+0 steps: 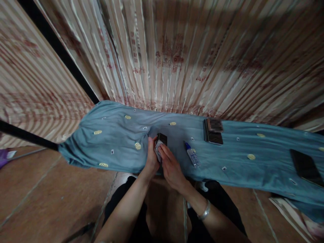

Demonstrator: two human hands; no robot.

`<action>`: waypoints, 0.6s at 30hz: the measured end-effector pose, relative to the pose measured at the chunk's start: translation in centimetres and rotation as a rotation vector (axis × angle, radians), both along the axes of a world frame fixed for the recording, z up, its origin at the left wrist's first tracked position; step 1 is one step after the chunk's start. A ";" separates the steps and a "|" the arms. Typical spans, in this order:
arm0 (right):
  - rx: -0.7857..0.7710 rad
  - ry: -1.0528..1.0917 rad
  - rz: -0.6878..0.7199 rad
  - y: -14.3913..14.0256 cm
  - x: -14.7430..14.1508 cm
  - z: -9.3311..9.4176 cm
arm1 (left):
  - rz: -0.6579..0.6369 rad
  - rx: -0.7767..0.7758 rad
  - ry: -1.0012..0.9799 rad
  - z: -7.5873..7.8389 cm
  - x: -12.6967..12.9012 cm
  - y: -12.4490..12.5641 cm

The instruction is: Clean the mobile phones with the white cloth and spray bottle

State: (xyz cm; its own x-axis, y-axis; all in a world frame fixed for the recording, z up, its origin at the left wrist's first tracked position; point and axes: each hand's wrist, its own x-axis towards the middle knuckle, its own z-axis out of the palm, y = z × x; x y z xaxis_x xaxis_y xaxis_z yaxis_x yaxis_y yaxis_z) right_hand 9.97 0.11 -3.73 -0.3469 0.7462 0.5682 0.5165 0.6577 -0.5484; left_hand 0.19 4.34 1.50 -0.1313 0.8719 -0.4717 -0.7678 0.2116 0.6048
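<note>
Dark flat thing (163, 137), held in the two hands, is a bit left of the middle of the long blue cloth (118, 141), and the clock here is read around it, with 12 o'clock pointing away from the person. The left hand (152, 157) comes up from 7 o'clock and has its thumb and fingers clamped on the thing's left side, though most of those fingers are hidden. The right hand (172, 167) comes from 5 o'clock, its fingers close together and pressed on a crumpled grey rag (158, 151), which touches the dark thing. The cloth's near edge is just by the hands at 6 o'clock, so room is tight there. Toward 9 o'clock the cloth runs wide to its left end, with much more space to move. Its far edge, at 12 o'clock, meets a striped curtain (167, 50). At 4 o'clock, near the right hand, is a small bottle (192, 157), its blue cap pointing to 11 o'clock, with a thin strip of cloth between. At 3 o'clock, well apart, a dark stack (215, 137) sits by the far edge. Much farther, between 3 and 4 o'clock, lies a dark slab (305, 166).
</note>
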 end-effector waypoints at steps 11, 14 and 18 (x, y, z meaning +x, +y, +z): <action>0.093 -0.048 -0.065 0.4 2.0 0.5 | -0.096 -0.005 -0.115 0.2 -0.3 0.5; 0.031 -0.039 -0.123 0.9 2.6 0.6 | -0.091 0.011 -0.063 -0.4 0.6 0.2; -0.028 -0.012 -0.221 1.7 3.2 1.1 | -0.191 0.128 0.113 -1.1 1.7 -0.9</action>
